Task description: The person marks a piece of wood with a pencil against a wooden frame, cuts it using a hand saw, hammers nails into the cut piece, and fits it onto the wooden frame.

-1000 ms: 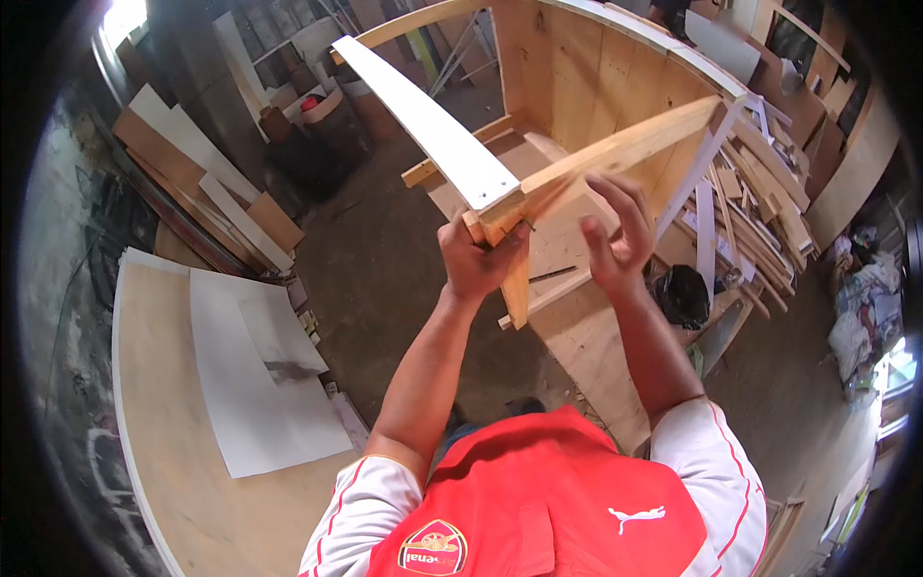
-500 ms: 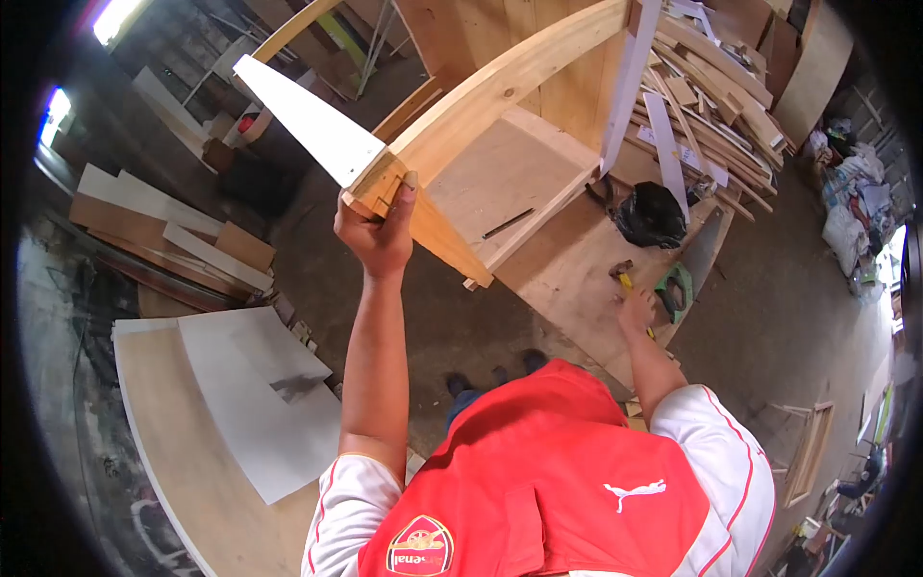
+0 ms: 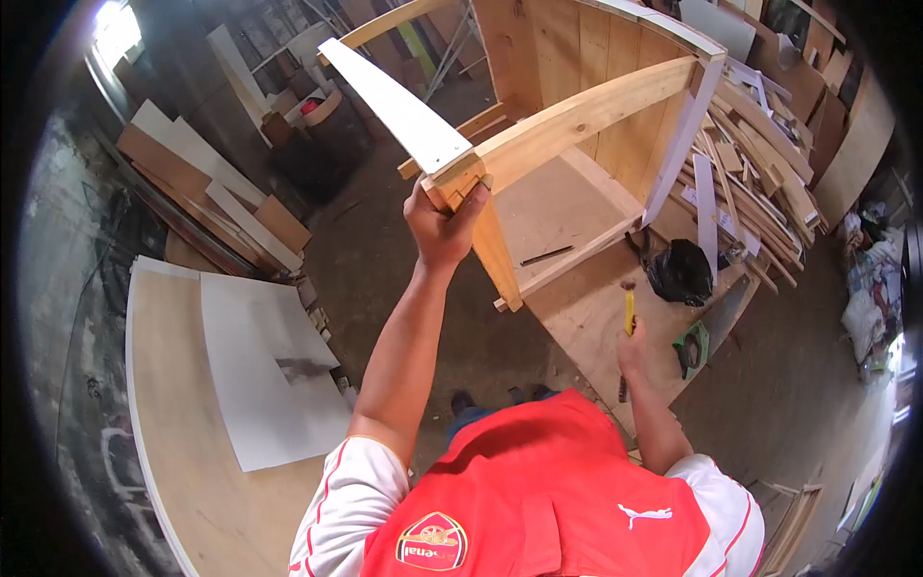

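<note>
My left hand [image 3: 444,229] is wrapped round the near corner of a wooden frame [image 3: 586,113], its thumb pressed against the joint. From that corner a white-faced board [image 3: 396,104] runs away to the upper left, and a wooden leg [image 3: 500,255] slopes down. My right hand [image 3: 632,352] is closed on the handle of a hammer [image 3: 630,306], yellow with a dark end. The hammer's head points away from me, over the plywood sheet [image 3: 577,298]. A green-handled handsaw [image 3: 690,348] lies just right of this hand.
A black plastic bag [image 3: 679,271] and a dark thin tool [image 3: 546,256] lie by the frame's base. Scrap wood strips [image 3: 755,188] are heaped at the right. White sheets [image 3: 264,370] lie at the left, with panels [image 3: 207,188] leaning behind.
My right hand has raised the hammer from the plywood, its head now pointing away from me. The whole view has shifted, and my left hand keeps its grip on the frame's corner.
</note>
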`<state>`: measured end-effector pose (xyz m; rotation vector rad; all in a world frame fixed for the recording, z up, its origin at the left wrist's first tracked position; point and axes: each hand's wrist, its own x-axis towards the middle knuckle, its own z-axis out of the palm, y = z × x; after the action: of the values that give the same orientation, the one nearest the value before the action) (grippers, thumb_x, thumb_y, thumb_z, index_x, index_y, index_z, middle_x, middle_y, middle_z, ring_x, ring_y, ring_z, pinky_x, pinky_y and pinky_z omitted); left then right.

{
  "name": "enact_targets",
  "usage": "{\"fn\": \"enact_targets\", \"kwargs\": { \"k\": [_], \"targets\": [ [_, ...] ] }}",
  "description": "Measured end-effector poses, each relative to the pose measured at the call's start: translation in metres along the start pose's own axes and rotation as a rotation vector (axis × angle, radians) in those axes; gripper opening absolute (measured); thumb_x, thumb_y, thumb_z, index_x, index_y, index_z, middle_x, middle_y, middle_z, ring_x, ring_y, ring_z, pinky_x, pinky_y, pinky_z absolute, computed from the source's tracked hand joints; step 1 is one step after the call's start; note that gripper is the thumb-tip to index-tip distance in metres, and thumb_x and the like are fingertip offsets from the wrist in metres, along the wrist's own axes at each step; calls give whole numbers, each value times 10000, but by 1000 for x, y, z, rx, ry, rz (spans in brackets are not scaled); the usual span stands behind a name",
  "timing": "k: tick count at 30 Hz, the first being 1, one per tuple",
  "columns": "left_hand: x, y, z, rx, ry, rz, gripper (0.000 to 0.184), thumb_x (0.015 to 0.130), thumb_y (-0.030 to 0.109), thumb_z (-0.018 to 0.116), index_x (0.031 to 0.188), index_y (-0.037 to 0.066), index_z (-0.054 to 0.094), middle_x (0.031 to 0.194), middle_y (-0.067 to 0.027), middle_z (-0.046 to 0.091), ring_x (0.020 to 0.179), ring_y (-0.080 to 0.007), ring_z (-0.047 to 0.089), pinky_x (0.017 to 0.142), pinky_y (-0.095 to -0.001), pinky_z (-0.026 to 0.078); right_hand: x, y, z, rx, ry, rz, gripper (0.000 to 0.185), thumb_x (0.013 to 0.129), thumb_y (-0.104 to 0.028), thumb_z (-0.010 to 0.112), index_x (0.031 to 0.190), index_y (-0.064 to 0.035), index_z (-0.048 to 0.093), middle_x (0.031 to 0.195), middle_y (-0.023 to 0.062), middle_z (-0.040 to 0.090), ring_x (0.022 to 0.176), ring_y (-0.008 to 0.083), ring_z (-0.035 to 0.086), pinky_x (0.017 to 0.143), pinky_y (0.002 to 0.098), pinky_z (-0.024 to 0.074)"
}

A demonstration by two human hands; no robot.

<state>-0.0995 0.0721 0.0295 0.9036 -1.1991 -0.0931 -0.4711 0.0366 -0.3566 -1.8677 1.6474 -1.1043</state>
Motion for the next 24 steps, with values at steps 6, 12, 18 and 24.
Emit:
{"fn": "enact_targets", "kwargs": {
  "k": [6,12,18,24],
  "targets": [
    [4,6,3,13,-18,-11,309,907,97,802,1155,-27,667,1010,-48,734,902,-86,654,808,-269,530,40,-204,-33,742,-231,-8,251,1048,-155,574,1264,-38,522,833,67,587,658,162,596,589,321,484],
    [6,10,8,42,18,-5,288,906,98,798,1141,-26,687,1038,-33,726,922,-85,644,819,-263,523,42,-316,-63,581,-188,-364,284,1046,-160,569,1286,-24,500,827,227,635,742,434,654,660,494,495],
    [7,8,9,-40,13,12,260,917,75,779,1136,-31,686,1042,-39,730,929,-96,657,832,-274,533,48,-336,-36,612,-137,-482,297,1029,-157,584,1262,-6,479,848,303,648,785,537,650,634,562,487],
    [6,1,7,-7,13,35,259,924,58,762,1147,-38,671,1053,-64,738,937,-113,678,845,-281,543,52,-348,-18,616,-93,-524,311,1027,-171,592,1264,-10,472,818,302,653,721,538,645,592,578,490]
  ]
}}
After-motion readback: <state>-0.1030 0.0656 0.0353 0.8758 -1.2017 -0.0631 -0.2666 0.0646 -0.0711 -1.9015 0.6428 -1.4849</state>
